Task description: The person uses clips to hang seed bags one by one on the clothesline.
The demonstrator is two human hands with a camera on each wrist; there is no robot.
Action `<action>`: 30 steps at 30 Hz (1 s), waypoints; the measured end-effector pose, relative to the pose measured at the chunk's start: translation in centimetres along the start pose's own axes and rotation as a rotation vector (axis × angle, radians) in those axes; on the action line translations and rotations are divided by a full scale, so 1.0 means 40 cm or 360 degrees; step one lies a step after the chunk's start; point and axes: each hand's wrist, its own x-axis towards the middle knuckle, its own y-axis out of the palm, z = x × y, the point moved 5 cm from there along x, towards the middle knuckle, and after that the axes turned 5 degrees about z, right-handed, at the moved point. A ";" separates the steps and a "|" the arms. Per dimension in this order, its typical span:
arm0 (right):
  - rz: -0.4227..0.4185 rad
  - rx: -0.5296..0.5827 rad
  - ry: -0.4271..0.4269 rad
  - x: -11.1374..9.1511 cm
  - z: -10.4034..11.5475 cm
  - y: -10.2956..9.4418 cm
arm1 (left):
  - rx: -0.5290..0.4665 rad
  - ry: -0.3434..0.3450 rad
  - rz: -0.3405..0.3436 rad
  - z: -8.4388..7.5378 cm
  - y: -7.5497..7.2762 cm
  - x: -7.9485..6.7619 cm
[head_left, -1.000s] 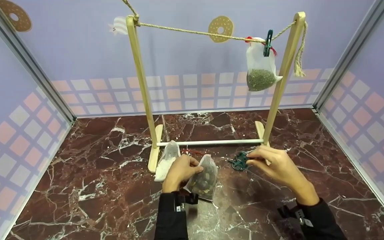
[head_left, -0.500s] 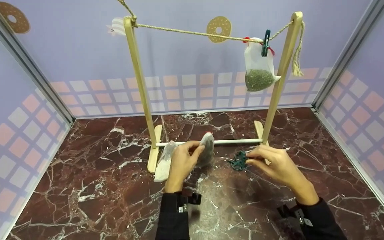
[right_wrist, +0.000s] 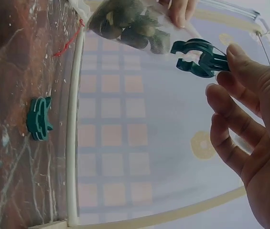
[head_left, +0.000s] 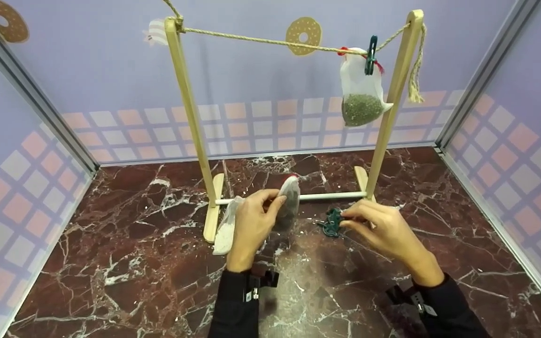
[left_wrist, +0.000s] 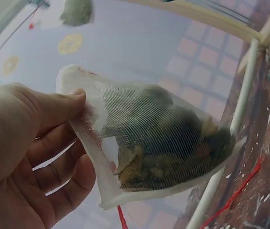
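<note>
My left hand (head_left: 255, 223) pinches the top of a white mesh drawstring bag (left_wrist: 158, 138) with dark lumpy pieces inside, raised off the tabletop. Between thumb and fingers, my right hand (head_left: 385, 230) holds a dark green clothespin (right_wrist: 199, 57) by its handles; its jaws point toward that bag in the right wrist view. Another green clothespin (right_wrist: 39, 119) lies on the table. Left of my left hand lies a mesh bag of white grains (head_left: 225, 238), partly hidden by the hand. From the rope (head_left: 256, 40) hangs a bag of green herbs (head_left: 362, 110), held by a clothespin (head_left: 370, 55).
A wooden stand (head_left: 188, 103) carries the rope between two posts, joined low down by a white bar (head_left: 331, 195). White crumbs lie scattered on the dark red marbled tabletop (head_left: 158, 281). Lilac panels (head_left: 251, 75) close in the back and both sides.
My left hand has lifted the bag of dark pieces up and away from me. My right hand holds nearly the same place, with the clothespin raised slightly. The view has shifted a little.
</note>
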 end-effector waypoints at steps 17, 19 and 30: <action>-0.0018 -0.0373 -0.0141 0.270 0.026 -0.161 | 0.0567 0.0491 0.0155 -0.167 -0.076 0.162; -0.0018 -0.0411 -0.0110 0.307 0.027 -0.188 | 0.0597 0.0514 0.0150 -0.189 -0.090 0.191; -0.0059 -0.0638 -0.0084 0.485 0.040 -0.325 | 0.0652 0.0450 0.0074 -0.290 -0.165 0.352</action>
